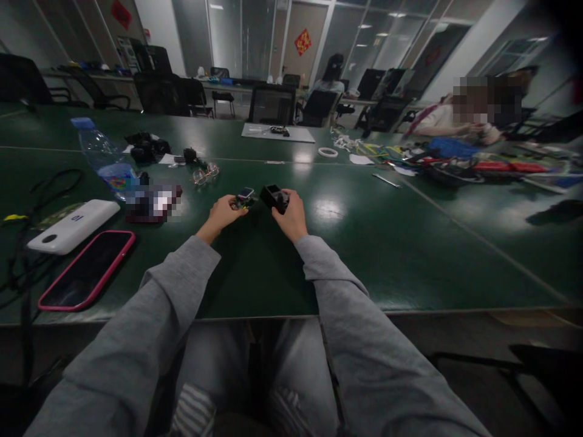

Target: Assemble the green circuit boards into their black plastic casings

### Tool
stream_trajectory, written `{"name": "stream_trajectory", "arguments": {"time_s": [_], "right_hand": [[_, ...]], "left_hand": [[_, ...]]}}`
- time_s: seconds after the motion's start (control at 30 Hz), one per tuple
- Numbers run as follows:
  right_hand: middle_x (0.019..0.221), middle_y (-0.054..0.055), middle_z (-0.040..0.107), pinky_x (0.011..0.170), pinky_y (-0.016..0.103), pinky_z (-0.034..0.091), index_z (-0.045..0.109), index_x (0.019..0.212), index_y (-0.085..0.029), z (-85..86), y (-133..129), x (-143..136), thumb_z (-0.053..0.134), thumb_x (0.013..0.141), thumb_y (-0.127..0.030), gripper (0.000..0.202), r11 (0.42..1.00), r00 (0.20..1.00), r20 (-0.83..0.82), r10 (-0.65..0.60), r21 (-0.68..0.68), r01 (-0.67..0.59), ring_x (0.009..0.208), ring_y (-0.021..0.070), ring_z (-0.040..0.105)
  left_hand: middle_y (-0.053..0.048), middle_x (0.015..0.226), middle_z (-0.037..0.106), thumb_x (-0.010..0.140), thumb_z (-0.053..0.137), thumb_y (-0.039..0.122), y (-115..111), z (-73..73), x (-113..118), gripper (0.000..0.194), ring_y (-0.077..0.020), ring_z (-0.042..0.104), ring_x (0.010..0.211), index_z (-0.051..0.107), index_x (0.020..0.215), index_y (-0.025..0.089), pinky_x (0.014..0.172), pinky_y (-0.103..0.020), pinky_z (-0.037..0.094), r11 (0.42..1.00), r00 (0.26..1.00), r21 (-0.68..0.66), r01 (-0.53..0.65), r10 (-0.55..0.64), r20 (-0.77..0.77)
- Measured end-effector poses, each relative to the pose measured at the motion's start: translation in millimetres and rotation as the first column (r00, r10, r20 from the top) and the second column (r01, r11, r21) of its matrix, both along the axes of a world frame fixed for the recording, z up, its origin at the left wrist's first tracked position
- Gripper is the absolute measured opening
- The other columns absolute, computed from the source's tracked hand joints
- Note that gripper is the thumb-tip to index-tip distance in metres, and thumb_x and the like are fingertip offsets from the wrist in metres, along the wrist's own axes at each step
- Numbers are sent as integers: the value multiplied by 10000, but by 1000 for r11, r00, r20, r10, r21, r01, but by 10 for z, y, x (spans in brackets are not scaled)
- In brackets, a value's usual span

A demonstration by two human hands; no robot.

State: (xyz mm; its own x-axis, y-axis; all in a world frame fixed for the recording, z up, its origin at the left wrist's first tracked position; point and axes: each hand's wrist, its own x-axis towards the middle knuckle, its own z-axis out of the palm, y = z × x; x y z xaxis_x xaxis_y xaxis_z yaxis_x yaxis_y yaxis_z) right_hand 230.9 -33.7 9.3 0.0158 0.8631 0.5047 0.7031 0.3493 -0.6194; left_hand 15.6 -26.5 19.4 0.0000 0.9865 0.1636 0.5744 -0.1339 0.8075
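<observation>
My left hand (220, 213) is closed on a small circuit board with a little screen (246, 193), thumb on its near side. My right hand (294, 213) grips a small black box-shaped case (272, 195), with its fingers wrapped round the right side. The two pieces are held just above the green table (264, 261), close together with a narrow gap between them. Fine detail on the board and inside the case is too small to make out.
To the left are a phone with a pink edge (86, 273), a white power bank (75, 226), a plastic bottle (98, 152) and glasses (206, 175). Ahead lie a tape roll (328, 152) and a grey board (277, 135). Cables (364, 147) and a seated person (455, 121) are at right.
</observation>
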Motion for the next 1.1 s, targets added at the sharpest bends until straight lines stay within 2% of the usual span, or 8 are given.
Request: {"name": "stream_trajectory", "arguments": {"time_s": [0.07,0.17,0.33,0.53,0.7,0.87,0.97,1.1], "right_hand": [[1125,117,588,898,438,501,420,1270,-178,19,59,24,632,773,-306,555,990,956,-286,68,-97,-99,1035,246,578],[1031,108,629,795,432,546,484,1193,-182,66,101,67,601,801,-460,494,903,749,-651,124,-239,-357,968,249,615],[972,128,650,806,460,551,570,993,-180,132,21,73,511,836,-602,454,805,514,-839,179,-175,-566,1024,274,604],[1045,99,640,822,412,547,537,1146,-191,89,27,-18,669,706,-576,600,867,630,-749,205,-160,-472,984,242,621],[1208,140,569,942,469,483,345,1388,-189,64,57,-12,610,805,-418,680,972,847,-493,200,-13,-236,1119,252,564],[1307,129,471,1057,535,374,379,1384,-198,176,-45,46,562,779,-166,634,962,999,1,52,270,-50,1254,282,430],[1276,89,489,1086,526,346,443,1329,-228,235,-112,61,527,779,-105,570,925,984,177,6,372,-73,1275,272,404],[1298,61,511,1132,524,278,453,1323,-258,289,-177,59,491,814,-83,539,897,963,265,-37,434,-85,1343,261,354]], "left_hand": [[-125,1063,701,699,735,392,9,66,-26,453,-262,652,986,651,1076,154,841,-422,513,993,964,-90,74,-49,261],[-130,1186,672,791,653,472,-36,152,-24,458,-246,640,1047,647,1132,167,845,-406,535,963,843,-165,214,-97,529],[-87,1323,608,941,404,522,-132,139,7,476,-234,588,1178,582,1267,223,890,-405,549,939,771,-135,317,-172,613],[-118,1299,613,876,541,464,-100,115,39,480,-255,592,1174,542,1268,187,922,-430,535,972,825,-4,234,-196,530],[-106,1277,616,766,697,318,-162,179,60,557,-250,583,1175,478,1265,203,986,-428,465,962,988,272,14,-55,143],[-73,1251,653,836,624,193,-280,183,96,289,-234,574,1199,554,1113,228,1082,-455,314,782,954,600,168,23,-298],[-55,1236,670,889,559,187,-285,171,76,218,-207,572,1218,557,1100,245,1095,-441,268,635,932,739,224,81,-353],[-37,1228,678,932,505,221,-273,203,-26,166,-185,561,1240,566,1081,260,1117,-432,221,547,917,804,233,152,-369]]}}
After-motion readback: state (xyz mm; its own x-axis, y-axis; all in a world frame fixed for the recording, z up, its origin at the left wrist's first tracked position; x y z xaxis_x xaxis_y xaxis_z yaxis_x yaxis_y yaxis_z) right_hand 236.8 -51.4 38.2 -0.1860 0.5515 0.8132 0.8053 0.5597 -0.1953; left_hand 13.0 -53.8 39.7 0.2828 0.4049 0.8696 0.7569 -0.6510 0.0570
